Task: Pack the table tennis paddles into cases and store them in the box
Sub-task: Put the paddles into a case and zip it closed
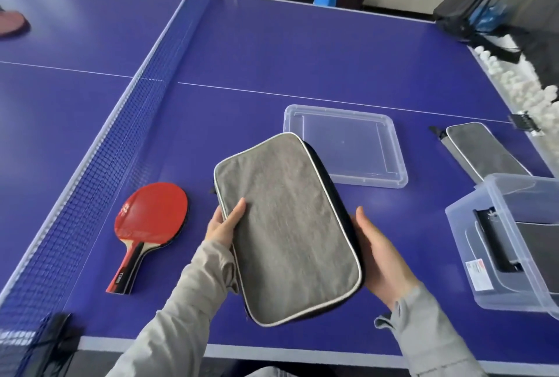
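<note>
I hold a grey paddle case [287,225] with white piping above the blue table, tilted, between both hands. My left hand [222,225] grips its left edge, thumb on top. My right hand [378,255] cups its right edge from below. Red-faced paddles [151,219] lie stacked on the table to the left, handles toward me. A clear plastic box [496,258] stands at the right with a dark case inside. Its clear lid [344,147] lies flat behind the held case. Another grey case [484,153] lies at the far right.
The net [127,122] runs from front left to the back middle. Another red paddle [12,23] lies beyond it at the far left. White balls [514,83] are heaped along the table's right edge under a black catch net. The table's front edge [272,352] is close to me.
</note>
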A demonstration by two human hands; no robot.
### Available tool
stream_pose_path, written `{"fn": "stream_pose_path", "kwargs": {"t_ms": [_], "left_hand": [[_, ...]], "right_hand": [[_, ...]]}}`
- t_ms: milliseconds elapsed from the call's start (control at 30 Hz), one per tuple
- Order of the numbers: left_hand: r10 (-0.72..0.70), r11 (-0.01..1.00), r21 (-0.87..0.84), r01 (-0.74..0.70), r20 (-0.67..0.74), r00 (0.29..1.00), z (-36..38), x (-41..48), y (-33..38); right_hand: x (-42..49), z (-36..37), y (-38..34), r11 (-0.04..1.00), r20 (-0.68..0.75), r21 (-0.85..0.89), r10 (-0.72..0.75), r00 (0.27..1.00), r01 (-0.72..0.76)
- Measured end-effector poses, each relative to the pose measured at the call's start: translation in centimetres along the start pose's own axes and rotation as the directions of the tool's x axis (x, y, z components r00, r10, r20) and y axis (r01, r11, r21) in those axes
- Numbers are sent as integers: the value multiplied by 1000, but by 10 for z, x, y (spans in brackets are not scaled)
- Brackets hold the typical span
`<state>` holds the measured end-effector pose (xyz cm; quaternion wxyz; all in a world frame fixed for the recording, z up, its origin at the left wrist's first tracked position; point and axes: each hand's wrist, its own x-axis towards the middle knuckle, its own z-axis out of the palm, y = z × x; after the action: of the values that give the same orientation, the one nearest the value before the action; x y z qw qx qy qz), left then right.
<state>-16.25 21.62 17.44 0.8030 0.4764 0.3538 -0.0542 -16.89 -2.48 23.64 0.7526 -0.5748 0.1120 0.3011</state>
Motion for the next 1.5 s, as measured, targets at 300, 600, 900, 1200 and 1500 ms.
{"fn": "stream_pose_path", "kwargs": {"t_ms": [300, 600, 900, 1200, 1500], "left_hand": [[145, 823, 559, -102, -32, 989, 45, -32, -25], [-68, 943, 333, -30, 279, 958, 73, -75, -33], [79, 910, 374, -179, 269, 960, 30, -61, -27], [126, 871, 485, -76, -70, 990, -81, 1, -15], [190, 666, 741, 85, -279, 941, -114, 44, -63]], "right_hand": [[-10, 7, 19, 949, -148, -278, -195, 970, 148], [-16, 33, 52, 865, -14, -453, -247, 969, 214], [-10, 28, 53, 846, 78, -476, -230, 970, 239], [13, -70, 59, 899, -387, -437, -195, 901, 7], [45, -124, 122, 782, -602, -513, -36, 798, -353]]}}
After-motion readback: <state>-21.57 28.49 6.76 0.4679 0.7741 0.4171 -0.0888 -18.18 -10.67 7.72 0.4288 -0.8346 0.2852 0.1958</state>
